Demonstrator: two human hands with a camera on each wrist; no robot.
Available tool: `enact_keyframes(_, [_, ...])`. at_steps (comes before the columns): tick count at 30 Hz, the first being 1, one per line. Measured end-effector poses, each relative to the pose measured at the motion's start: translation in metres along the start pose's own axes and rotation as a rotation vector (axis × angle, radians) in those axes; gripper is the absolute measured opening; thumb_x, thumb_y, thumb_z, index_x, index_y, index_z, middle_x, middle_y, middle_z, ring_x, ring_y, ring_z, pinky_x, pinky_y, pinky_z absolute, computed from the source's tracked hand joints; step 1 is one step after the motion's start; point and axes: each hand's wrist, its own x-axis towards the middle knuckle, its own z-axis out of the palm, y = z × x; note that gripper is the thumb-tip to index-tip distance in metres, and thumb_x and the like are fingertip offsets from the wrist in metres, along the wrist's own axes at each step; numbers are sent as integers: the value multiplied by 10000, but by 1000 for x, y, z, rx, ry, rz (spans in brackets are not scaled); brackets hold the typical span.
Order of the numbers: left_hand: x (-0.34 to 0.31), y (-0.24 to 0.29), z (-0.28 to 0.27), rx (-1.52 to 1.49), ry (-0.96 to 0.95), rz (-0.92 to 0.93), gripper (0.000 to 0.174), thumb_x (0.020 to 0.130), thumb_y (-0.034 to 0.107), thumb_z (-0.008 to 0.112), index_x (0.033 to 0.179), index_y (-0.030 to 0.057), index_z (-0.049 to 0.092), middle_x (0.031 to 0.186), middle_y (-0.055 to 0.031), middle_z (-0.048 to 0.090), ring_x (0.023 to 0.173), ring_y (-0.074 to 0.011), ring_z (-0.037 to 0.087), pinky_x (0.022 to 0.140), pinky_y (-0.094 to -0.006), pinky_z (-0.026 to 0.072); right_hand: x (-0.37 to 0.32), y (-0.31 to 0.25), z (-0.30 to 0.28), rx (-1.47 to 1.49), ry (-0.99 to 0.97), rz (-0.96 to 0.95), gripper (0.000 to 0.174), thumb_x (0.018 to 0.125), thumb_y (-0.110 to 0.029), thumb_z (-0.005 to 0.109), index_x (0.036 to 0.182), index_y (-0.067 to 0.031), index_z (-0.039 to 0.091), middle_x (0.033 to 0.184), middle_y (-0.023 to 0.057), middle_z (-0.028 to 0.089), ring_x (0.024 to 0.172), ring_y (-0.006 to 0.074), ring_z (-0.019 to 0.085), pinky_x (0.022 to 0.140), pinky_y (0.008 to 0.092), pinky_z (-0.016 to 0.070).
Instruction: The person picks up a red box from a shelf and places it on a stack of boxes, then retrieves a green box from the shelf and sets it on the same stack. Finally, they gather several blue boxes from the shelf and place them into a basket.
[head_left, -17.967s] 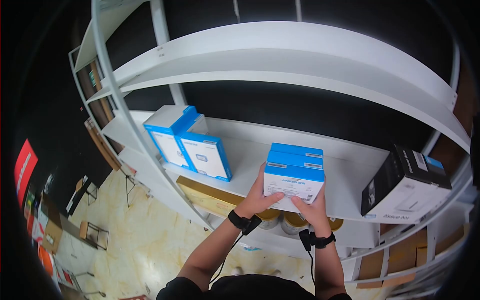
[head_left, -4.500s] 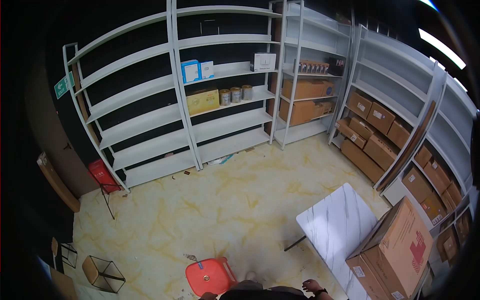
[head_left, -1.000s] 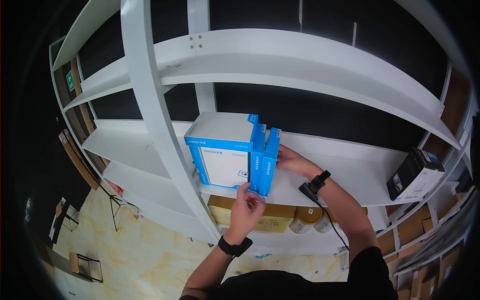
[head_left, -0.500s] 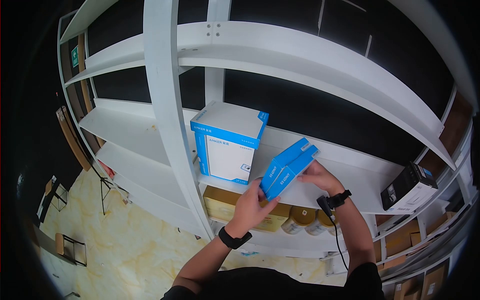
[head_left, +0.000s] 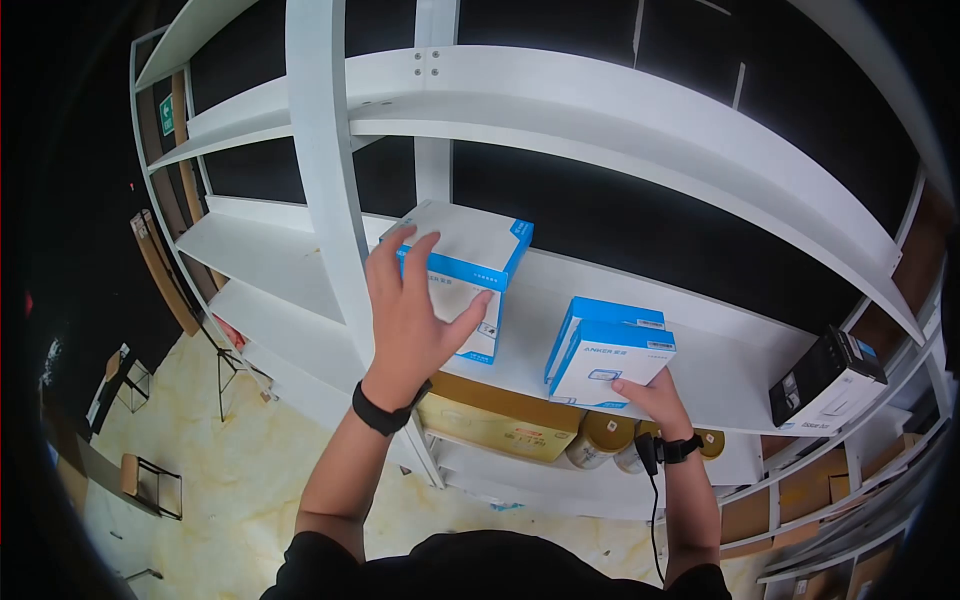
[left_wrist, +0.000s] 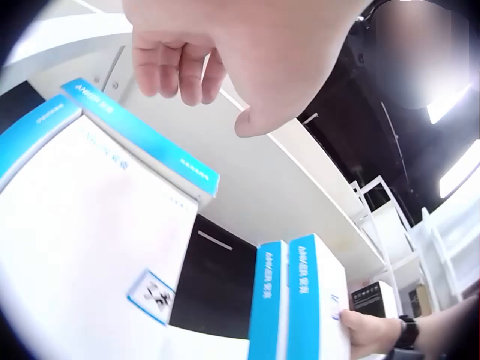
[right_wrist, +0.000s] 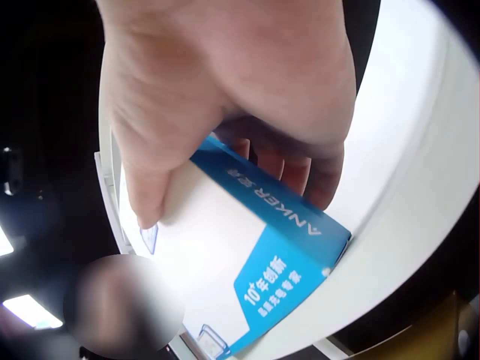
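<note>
My right hand (head_left: 655,400) grips a pair of slim white-and-blue Anker boxes (head_left: 612,375) standing on the middle shelf, thumb on the front face. In the right wrist view its fingers reach over the blue side of the nearer box (right_wrist: 225,247). My left hand (head_left: 410,320) holds nothing; its fingers are spread in front of a larger upright white-and-blue box (head_left: 478,335) and another box (head_left: 465,240) lying flat on top. In the left wrist view, the left hand (left_wrist: 247,60) hovers above the top box's blue edge (left_wrist: 142,135), apart from it.
A white shelf upright (head_left: 325,130) stands left of the larger boxes, and an upper shelf (head_left: 620,150) overhangs them. A black-and-white box (head_left: 830,385) sits at the shelf's right end. Below are a gold carton (head_left: 495,420) and several gold-lidded cans (head_left: 603,440).
The two slim boxes moved right, away from the larger box, and turned from tilted to upright, fronts showing. My left hand let go of them and moved left and up; the right still grips them.
</note>
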Motion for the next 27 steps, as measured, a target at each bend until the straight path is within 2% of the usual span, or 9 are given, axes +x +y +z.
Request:
enact_keyframes(4, [4,-6,12,147,-157,36,689,713,321,858,1307,103,585,1458,-180,406,1408,-407,318,1142,-572,236,-2,9,-7,86,-31,29,577,791,-153,846,1289,-37,580,1231,114,665,1144,223,630,962,365,517])
enact_keyframes(7, [2,-10,18,174,-297,94,638,717,289,854,1297,174,615,1445,-158,430,1425,-402,313,1169,-582,198,0,12,-12,96,-50,27,600,782,-161,853,1301,-41,577,1235,115,664,1148,224,630,967,366,516])
enact_keyframes(11, [3,-16,18,90,-284,121,531,745,213,828,1248,202,661,1428,-135,458,1411,-394,342,1178,-585,193,2,18,-17,94,-43,37,618,778,-168,855,1312,-39,571,1242,118,663,1153,230,631,973,370,515])
enact_keyframes(17, [14,-12,-3,123,-292,303,441,780,118,770,1204,218,701,1351,-72,536,1316,-327,440,1082,-485,313,-2,31,-21,234,7,33,617,807,-161,830,1342,-38,549,1284,132,651,1189,272,627,996,398,516])
enact_keyframes(19, [10,1,-3,160,-279,450,457,818,116,712,1250,257,673,1329,-32,553,1216,-278,486,990,-435,357,-5,26,-26,621,-80,38,665,812,-164,831,1386,-46,517,1324,136,633,1229,298,611,1035,440,504])
enact_keyframes(20, [6,8,-4,150,-279,458,457,818,116,712,1250,257,673,1329,-32,553,1216,-278,486,990,-435,357,-9,29,-32,619,-69,34,665,812,-164,831,1386,-46,517,1324,136,633,1229,298,611,1035,440,504])
enact_keyframes(24, [-3,24,13,110,-311,724,499,818,116,691,1293,251,614,1310,8,564,1115,-203,515,903,-347,400,-17,47,-63,961,-40,-50,779,829,-301,825,1463,-53,446,1415,151,572,1275,323,578,1077,492,477])
enact_keyframes(26, [-13,31,31,-34,-326,847,453,836,114,681,1270,229,624,1303,16,565,1102,-174,511,884,-301,400,-17,-7,-44,954,-93,-4,925,855,-523,738,1546,-67,325,1536,265,388,1386,394,451,1093,528,455])
enact_keyframes(27, [-17,35,38,-51,-312,906,439,860,111,674,1279,224,611,1298,23,562,1082,-160,506,871,-276,406,-21,-30,-35,941,-175,-58,778,846,-344,809,1471,-54,448,1438,154,558,1302,323,561,1083,503,468])
